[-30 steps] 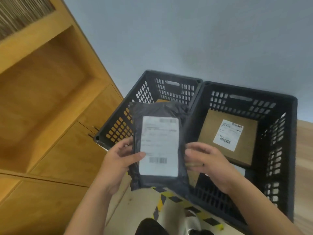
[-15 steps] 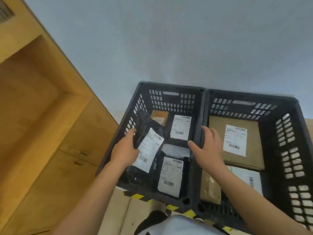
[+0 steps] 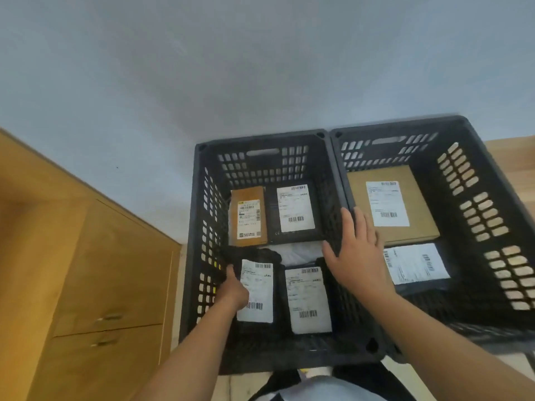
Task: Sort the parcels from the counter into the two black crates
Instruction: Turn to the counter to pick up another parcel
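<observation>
My left hand (image 3: 235, 289): lay on the black parcel (image 3: 256, 292) at the left crate's (image 3: 262, 169) near-left corner; grip not discernible.
My right hand (image 3: 357, 253): flat, fingers straight, rested on the wall shared with the right crate (image 3: 390, 130).
Surroundings: brown box (image 3: 248, 217) beyond the parcel; wooden cabinet (image 3: 101, 285) left.

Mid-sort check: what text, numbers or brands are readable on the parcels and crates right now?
Brown box label, left crate: barcode and print, too blurred to read.
Black box label: unreadable.
Near-left mailer label: unreadable.
Near-right mailer label: unreadable.
Cardboard box label, right crate: unreadable.
Lower parcel label: unreadable.
No quotable text anywhere.
</observation>
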